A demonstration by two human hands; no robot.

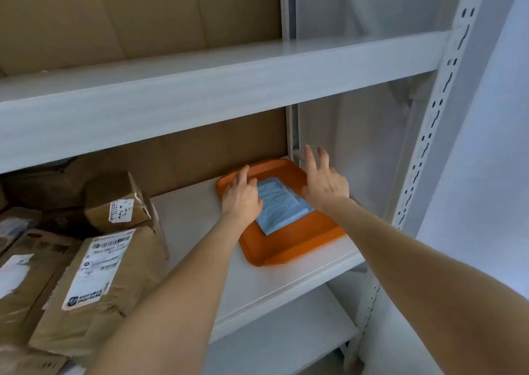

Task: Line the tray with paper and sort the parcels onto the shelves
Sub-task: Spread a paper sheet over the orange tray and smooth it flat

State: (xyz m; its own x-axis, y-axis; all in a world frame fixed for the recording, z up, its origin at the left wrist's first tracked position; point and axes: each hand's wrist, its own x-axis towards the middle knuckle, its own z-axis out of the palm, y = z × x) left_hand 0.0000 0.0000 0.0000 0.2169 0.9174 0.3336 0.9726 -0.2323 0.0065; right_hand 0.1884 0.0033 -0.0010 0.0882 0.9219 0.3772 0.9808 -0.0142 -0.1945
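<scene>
Tray (286,248): orange. Folded paper (282,208) in it: pale blue, faint wavy streaks. Shelves (200,88): light grey-white. Parcels (94,283): brown wrap, white labels (96,271) with black barcodes, print. Backing board (143,10): tan.

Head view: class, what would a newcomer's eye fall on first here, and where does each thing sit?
The orange tray at the right end of the shelf stands out, with folded blue paper lying in it. The left hand rests at the paper's left edge, and the right hand hovers open over the tray's far right corner. Brown labelled parcels crowd the shelf's left end.
</scene>
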